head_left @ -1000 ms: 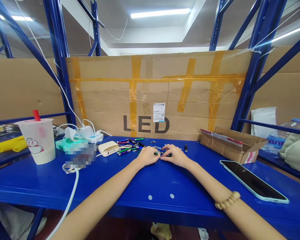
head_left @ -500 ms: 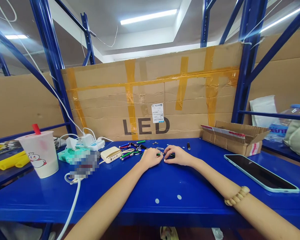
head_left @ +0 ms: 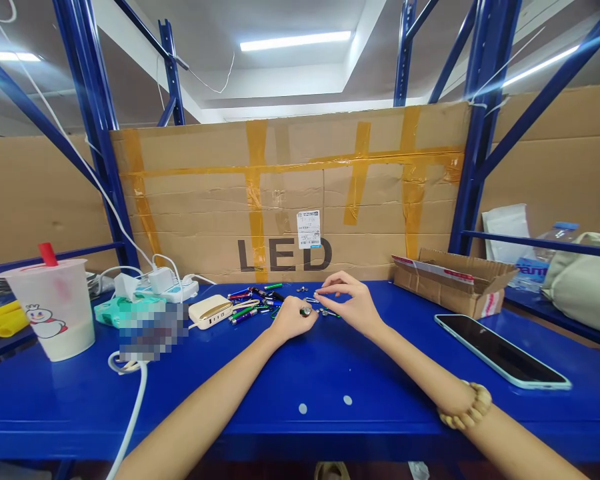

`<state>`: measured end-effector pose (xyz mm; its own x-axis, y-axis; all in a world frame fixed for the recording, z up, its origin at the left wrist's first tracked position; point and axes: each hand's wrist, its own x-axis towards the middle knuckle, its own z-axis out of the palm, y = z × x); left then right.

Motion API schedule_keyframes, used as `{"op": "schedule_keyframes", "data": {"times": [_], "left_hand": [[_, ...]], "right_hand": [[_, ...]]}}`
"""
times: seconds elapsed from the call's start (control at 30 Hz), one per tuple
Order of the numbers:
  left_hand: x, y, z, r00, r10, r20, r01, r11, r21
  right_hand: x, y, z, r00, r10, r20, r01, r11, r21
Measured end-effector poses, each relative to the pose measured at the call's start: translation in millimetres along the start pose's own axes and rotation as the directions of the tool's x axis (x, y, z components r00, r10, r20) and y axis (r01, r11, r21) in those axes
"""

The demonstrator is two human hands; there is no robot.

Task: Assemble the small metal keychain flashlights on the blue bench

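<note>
My left hand (head_left: 294, 321) is closed in a fist around a dark pen barrel (head_left: 306, 311), whose round end shows by the thumb. Just to the right and slightly higher is my right hand (head_left: 353, 305), thumb and index finger pinched together over small silvery pieces. What sits between those fingertips is too small to make out. Behind the left hand lies a loose pile of blue, green, red and black pens (head_left: 250, 308). Small metal pen parts (head_left: 325, 312) are scattered between and beneath the hands.
A cream power bank (head_left: 210, 311), a power strip (head_left: 180, 291) with cables and a drink cup (head_left: 55, 313) stand on the left. On the right are an open cardboard box (head_left: 445, 283) and a phone (head_left: 500, 350). A taped cardboard panel (head_left: 290, 200) closes the back.
My hands have come apart: the right one has lifted up and away, while the left one keeps its fist around the barrel. The whole view has shifted slightly.
</note>
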<state>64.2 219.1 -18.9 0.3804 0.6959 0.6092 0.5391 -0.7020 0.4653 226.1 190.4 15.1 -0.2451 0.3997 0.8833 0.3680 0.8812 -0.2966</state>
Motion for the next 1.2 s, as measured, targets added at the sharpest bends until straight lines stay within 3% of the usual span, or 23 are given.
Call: {"op": "schedule_keyframes", "data": {"times": [0.17, 0.37, 0.5, 0.67, 0.87, 0.93, 1.0, 1.13, 1.2], "left_hand": [[0.0, 7.8, 3.4, 0.998, -0.028, -0.056, 0.024, 0.998, -0.062], [0.2, 8.9, 5.7, 0.985, -0.119, -0.124, 0.105, 0.987, -0.118], [0.4, 7.2, 7.3, 0.983, -0.156, -0.095, 0.143, 0.982, -0.126], [0.0, 8.3, 8.3, 0.967, -0.239, -0.088, 0.230, 0.968, -0.101], [-0.5, 9.7, 6.1, 0.976, -0.213, -0.055, 0.202, 0.967, -0.154], [0.8, 9.3, 5.5, 0.966, -0.251, -0.059, 0.238, 0.955, -0.174], [3.1, 7.9, 3.7, 0.928, -0.346, -0.139, 0.318, 0.929, -0.191], [7.6, 3.2, -6.1, 0.758, -0.498, -0.422, 0.438, 0.867, -0.238], [8.2, 1.7, -11.2, 0.706, -0.520, -0.480, 0.454, 0.853, -0.257]], "right_hand": [[-1.9, -10.7, 5.6, 0.993, -0.039, 0.109, 0.029, 0.996, 0.089], [-2.6, -10.6, 5.8, 0.994, -0.090, 0.066, 0.086, 0.994, 0.064], [-3.6, -7.1, 5.8, 0.987, -0.121, 0.106, 0.119, 0.992, 0.031], [-4.3, -3.4, 4.8, 0.978, -0.038, 0.203, 0.039, 0.999, 0.002], [-4.9, -5.9, 4.8, 0.951, 0.065, 0.303, -0.062, 0.998, -0.023], [-5.5, -5.4, 4.8, 0.932, 0.103, 0.349, -0.097, 0.995, -0.034], [-6.0, -2.1, 4.0, 0.912, 0.130, 0.388, -0.124, 0.991, -0.040], [-8.4, 11.4, -0.2, 0.890, 0.215, 0.403, -0.182, 0.976, -0.118], [-10.8, 17.7, -1.0, 0.862, 0.207, 0.463, -0.124, 0.971, -0.204]]}}
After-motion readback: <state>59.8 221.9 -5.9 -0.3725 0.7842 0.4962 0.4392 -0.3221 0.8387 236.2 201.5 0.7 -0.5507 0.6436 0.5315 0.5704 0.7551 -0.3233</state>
